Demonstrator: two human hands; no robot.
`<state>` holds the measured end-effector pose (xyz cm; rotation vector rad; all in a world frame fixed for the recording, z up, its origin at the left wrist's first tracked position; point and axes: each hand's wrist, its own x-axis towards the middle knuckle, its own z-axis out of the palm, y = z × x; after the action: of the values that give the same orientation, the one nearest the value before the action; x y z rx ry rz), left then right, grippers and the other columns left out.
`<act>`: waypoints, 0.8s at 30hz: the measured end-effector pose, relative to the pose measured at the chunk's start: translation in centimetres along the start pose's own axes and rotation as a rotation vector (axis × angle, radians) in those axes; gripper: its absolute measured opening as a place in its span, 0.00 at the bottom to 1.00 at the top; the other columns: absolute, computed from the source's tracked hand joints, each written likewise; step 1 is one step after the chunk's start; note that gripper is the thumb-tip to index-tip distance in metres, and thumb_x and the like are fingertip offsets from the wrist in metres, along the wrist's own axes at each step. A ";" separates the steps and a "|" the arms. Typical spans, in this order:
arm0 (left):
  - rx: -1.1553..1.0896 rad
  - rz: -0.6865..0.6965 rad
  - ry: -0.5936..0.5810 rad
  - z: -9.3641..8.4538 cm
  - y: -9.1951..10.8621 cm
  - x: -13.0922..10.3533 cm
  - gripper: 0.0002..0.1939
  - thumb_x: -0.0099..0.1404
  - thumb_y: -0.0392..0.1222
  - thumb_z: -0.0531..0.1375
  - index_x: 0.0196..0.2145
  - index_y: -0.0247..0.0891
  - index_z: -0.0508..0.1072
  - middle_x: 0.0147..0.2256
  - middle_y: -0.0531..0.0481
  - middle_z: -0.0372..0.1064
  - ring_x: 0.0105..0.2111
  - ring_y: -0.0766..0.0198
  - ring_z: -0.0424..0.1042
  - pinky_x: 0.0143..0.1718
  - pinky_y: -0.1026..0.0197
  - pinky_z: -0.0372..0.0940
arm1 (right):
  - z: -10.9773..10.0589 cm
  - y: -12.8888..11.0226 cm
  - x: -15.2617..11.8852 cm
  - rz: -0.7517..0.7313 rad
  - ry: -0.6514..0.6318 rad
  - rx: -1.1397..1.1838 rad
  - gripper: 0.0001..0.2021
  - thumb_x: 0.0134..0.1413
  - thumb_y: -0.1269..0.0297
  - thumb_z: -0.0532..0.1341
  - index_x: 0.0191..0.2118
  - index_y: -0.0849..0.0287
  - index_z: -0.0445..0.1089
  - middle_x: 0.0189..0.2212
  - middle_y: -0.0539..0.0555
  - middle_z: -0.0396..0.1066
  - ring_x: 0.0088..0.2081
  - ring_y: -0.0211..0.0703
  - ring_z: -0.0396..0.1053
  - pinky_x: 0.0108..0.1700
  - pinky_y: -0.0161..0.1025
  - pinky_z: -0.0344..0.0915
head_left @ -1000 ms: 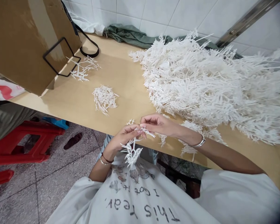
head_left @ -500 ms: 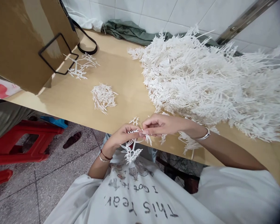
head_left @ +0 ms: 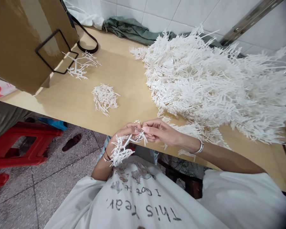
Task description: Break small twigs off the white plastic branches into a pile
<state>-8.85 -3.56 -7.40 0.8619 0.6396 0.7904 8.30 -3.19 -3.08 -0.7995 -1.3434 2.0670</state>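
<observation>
Far L: cardbd box (head_left: 14,38), top cut off, at end of tbl (head_left: 78,109); blk wire frame (head_left: 58,70) in front of it, overlapping branched wht sprig (head_left: 79,66). Below, red stool (head_left: 38,149) & dk slipper (head_left: 71,142) on flr. Next R, small wht heap (head_left: 105,98), well apart from hands. Centre, at tbl's near edge: L hand (head_left: 127,130) pinches wht branch (head_left: 120,154), fingers closed on it; R hand (head_left: 160,132) meets it, thumb & fingers narrowed on its upper end. Long axis slants from fingertips down twd L wrist, tufts pointing at person's shirt (head_left: 133,194). Far R: lg wht pile (head_left: 216,86), w/ loose pcs (head_left: 212,136) partly behind R forearm. From my spot, can't make out branch's end inside grip; some R fingers hidden; pile's R end blurred, cut off.
</observation>
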 end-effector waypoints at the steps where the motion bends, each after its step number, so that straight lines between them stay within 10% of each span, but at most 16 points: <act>1: -0.082 -0.036 -0.006 0.0 0.0 0.0 0.07 0.54 0.43 0.61 0.23 0.38 0.69 0.19 0.54 0.56 0.20 0.71 0.55 0.23 0.63 0.52 | 0.3 0.1 0.0 -0.001 0.018 0.026 0.15 0.58 0.59 0.58 0.24 0.62 0.60 0.17 0.43 0.53 0.18 0.25 0.47 0.20 0.30 0.43; 24: -0.456 -0.131 -0.324 0.4 0.4 0.1 0.18 0.47 0.46 0.64 0.15 0.36 0.59 0.12 0.59 0.42 0.13 0.75 0.46 0.14 0.68 0.45 | 3.5 -0.7 -1.6 -0.049 0.116 0.336 0.18 0.60 0.64 0.55 0.20 0.60 0.52 0.17 0.42 0.46 0.16 0.24 0.41 0.18 0.28 0.41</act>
<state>-8.64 -3.47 -6.87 0.5066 0.2103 0.6255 6.93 -6.17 -0.98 -0.7169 -0.9108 2.0966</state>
